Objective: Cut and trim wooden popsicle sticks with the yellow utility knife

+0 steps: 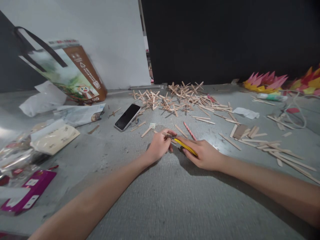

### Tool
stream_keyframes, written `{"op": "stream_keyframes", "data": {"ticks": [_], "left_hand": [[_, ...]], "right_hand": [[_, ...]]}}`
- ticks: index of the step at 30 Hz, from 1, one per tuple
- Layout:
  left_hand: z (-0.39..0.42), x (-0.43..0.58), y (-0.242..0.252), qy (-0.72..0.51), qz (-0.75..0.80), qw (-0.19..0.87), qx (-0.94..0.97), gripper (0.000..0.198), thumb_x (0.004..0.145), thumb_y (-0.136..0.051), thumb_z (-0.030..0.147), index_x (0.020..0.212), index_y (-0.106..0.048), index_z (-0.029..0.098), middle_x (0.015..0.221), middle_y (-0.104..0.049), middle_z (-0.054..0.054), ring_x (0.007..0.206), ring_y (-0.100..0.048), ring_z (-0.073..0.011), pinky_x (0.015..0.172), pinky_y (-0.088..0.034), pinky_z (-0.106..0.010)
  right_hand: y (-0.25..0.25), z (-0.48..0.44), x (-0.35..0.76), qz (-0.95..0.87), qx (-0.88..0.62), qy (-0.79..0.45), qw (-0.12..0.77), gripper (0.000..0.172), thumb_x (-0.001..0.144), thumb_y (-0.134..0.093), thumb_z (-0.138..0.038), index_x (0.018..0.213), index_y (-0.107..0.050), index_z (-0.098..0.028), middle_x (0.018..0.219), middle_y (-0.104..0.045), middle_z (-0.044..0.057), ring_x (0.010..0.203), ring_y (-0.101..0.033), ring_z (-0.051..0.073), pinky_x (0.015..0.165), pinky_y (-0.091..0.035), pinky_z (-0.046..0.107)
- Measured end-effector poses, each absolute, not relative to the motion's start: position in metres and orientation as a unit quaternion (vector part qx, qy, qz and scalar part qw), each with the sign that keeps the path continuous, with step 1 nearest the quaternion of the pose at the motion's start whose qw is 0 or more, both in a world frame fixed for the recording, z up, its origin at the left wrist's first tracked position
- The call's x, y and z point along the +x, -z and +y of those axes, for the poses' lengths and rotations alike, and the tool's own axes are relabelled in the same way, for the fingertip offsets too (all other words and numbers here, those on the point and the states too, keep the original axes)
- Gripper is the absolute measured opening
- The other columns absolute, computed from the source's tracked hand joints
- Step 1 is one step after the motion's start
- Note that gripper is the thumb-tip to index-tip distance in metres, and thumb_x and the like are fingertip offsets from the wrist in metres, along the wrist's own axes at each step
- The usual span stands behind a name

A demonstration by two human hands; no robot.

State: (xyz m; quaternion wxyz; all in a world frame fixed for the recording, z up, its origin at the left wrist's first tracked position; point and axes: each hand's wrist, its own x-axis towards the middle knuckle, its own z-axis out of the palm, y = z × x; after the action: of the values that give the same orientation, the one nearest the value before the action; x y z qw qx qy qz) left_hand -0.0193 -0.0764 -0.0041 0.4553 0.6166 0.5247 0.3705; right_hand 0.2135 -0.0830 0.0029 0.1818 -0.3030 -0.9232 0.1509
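Note:
My right hand is closed around a yellow craft knife with a dark tip. That tip points left and meets a small wooden craft stick pinched in my left hand; the fingers hide most of the stick. Just beyond my right hand lies a red-and-white striped stick, perhaps a straw. A loose craft stick rests on the grey table beside it, and another lies past my left hand.
Crossed craft sticks are heaped at the back. More loose sticks spread to the right, near pink-and-yellow paper petals and a glue stick. At left are a phone, a carton bag, wrappers and a purple package.

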Motion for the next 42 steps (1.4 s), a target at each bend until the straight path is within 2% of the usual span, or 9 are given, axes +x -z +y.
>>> {"op": "stream_keyframes", "data": {"ticks": [10,16,21,32,42], "left_hand": [[-0.0782,-0.0177,-0.0011,-0.368,0.528,0.453,0.617,0.035,0.086,-0.046,0.005,0.111,-0.068,0.015,0.053,-0.061,0.005,0.043,-0.059,-0.0104,0.046,-0.041,-0.018],[-0.0778,-0.0188,-0.0005,-0.363,0.529,0.454,0.618,0.036,0.086,-0.044,0.004,0.111,-0.068,0.015,0.055,-0.062,0.005,0.043,-0.060,-0.0101,0.048,-0.043,-0.018],[-0.0773,-0.0187,0.0015,-0.367,0.525,0.453,0.621,0.034,0.087,-0.045,0.006,0.111,-0.068,0.015,0.054,-0.062,0.005,0.044,-0.060,-0.0103,0.050,-0.045,-0.018],[-0.0746,-0.0197,0.0063,-0.370,0.523,0.458,0.617,0.037,0.086,-0.046,0.006,0.113,-0.068,0.016,0.055,-0.062,0.004,0.042,-0.060,-0.0111,0.043,-0.040,-0.018],[-0.0765,-0.0193,0.0030,-0.369,0.520,0.459,0.618,0.036,0.085,-0.045,0.004,0.111,-0.068,0.016,0.054,-0.062,0.005,0.043,-0.061,-0.0104,0.047,-0.043,-0.018]], "right_hand": [[-0.0013,-0.0828,0.2142,-0.923,-0.300,-0.156,0.185,0.056,0.107,-0.042,-0.028,0.163,-0.034,-0.027,0.135,-0.072,0.011,0.106,-0.076,0.025,0.095,-0.061,0.041],[-0.0020,-0.0829,0.2140,-0.925,-0.298,-0.143,0.189,0.059,0.107,-0.042,-0.029,0.165,-0.032,-0.027,0.130,-0.075,0.011,0.102,-0.077,0.025,0.091,-0.062,0.039],[-0.0021,-0.0834,0.2136,-0.922,-0.304,-0.153,0.185,0.057,0.108,-0.042,-0.029,0.164,-0.033,-0.028,0.131,-0.074,0.011,0.106,-0.077,0.026,0.092,-0.062,0.041],[0.0009,-0.0817,0.2144,-0.924,-0.299,-0.149,0.186,0.060,0.107,-0.043,-0.028,0.166,-0.030,-0.029,0.132,-0.074,0.010,0.102,-0.077,0.024,0.090,-0.062,0.039],[-0.0003,-0.0826,0.2141,-0.925,-0.297,-0.145,0.188,0.058,0.107,-0.042,-0.028,0.165,-0.032,-0.027,0.129,-0.075,0.012,0.101,-0.078,0.025,0.089,-0.062,0.039]]}}
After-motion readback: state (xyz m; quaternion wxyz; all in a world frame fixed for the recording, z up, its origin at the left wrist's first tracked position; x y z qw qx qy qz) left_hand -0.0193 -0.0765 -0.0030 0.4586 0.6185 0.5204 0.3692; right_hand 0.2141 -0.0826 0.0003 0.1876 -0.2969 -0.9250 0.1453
